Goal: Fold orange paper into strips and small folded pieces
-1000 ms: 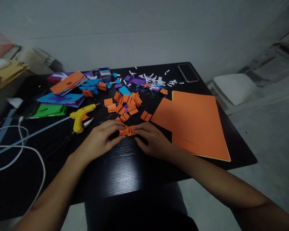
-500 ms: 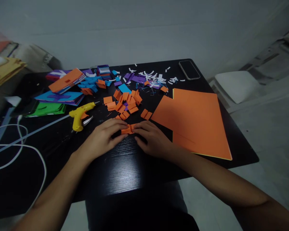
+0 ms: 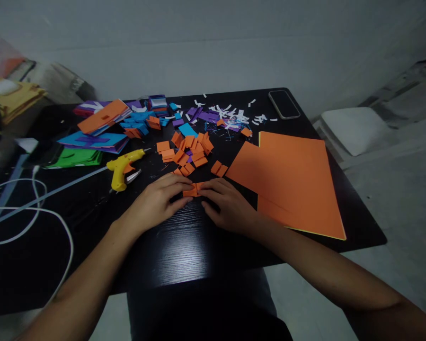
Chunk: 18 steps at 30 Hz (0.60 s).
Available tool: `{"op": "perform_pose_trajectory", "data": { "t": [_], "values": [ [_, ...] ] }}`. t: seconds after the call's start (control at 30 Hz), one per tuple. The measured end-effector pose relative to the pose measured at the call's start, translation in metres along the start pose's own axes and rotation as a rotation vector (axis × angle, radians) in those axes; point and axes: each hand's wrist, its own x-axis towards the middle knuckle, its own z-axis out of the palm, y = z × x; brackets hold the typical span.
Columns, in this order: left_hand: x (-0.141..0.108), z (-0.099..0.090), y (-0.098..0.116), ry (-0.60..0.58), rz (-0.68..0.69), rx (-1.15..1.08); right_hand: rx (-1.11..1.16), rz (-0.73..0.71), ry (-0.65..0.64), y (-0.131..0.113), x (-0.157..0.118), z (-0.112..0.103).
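Observation:
Between my two hands a small folded orange paper piece [image 3: 190,192] lies at the black tabletop. My left hand [image 3: 159,199] is closed on its left end, fingertips above and thumb at the near edge. On its right end my right hand [image 3: 225,201] is closed in the same way, its fingers partly covering the paper. Just beyond my fingers is a loose heap of similar folded orange pieces [image 3: 199,156]. One more folded piece [image 3: 219,168] lies apart, right of the heap.
A yellow glue gun [image 3: 119,173] lies left of my hands, near a white cable [image 3: 66,232]. Large orange sheets [image 3: 298,184] cover the table's right side. Coloured paper stacks [image 3: 102,116], white and purple scraps [image 3: 230,116] and a phone [image 3: 284,104] are at the back.
The whole view has shifted slightly to the right. Both hands keep hold of the orange piece, with little visible change in their grip.

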Motion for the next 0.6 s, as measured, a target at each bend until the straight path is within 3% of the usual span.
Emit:
{"op": "perform_pose_trajectory", "data": {
  "t": [0.6],
  "values": [
    [0.0018,0.0028,-0.0011,-0.021,-0.033,-0.01,-0.012,-0.014,-0.011,-0.0005,-0.0004,-0.0013]
  ]
}}
